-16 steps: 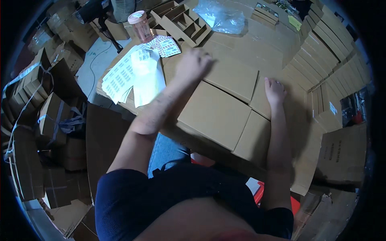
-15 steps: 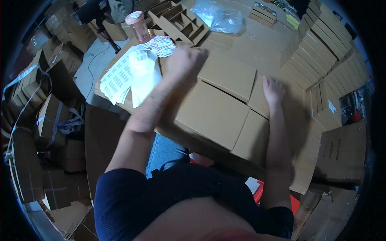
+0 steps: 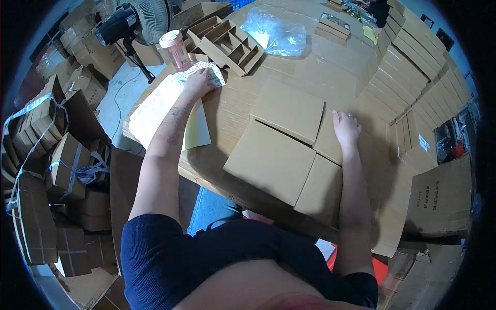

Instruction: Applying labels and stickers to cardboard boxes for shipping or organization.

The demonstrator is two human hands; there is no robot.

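On the table's left side, my left hand [image 3: 199, 82] is over a patterned printed sheet [image 3: 217, 78], its fingers bent down and close together. Whether anything is pinched in them is hidden. White paper sheets [image 3: 155, 111], washed out by glare, lie under my left forearm, with a yellowish paper [image 3: 197, 129] beside them. My right hand [image 3: 347, 129] rests on the far right of a group of flat brown cardboard boxes, fingers loosely out and holding nothing. The nearest large box [image 3: 271, 160] adjoins a farther one [image 3: 289, 111] and a right-hand one [image 3: 319, 186].
A pink lidded jar [image 3: 175, 50] stands beside cardboard dividers [image 3: 227, 44] at the back left. Beyond are a clear plastic bag [image 3: 274, 32] and a fan [image 3: 147, 23]. Stacked cartons [image 3: 400, 77] line the right side; bundled cardboard [image 3: 67, 160] stands at left.
My left hand has moved left and slightly down, from beside the boxes onto the patterned sheet. The yellowish paper now shows. My right hand stays on the boxes.
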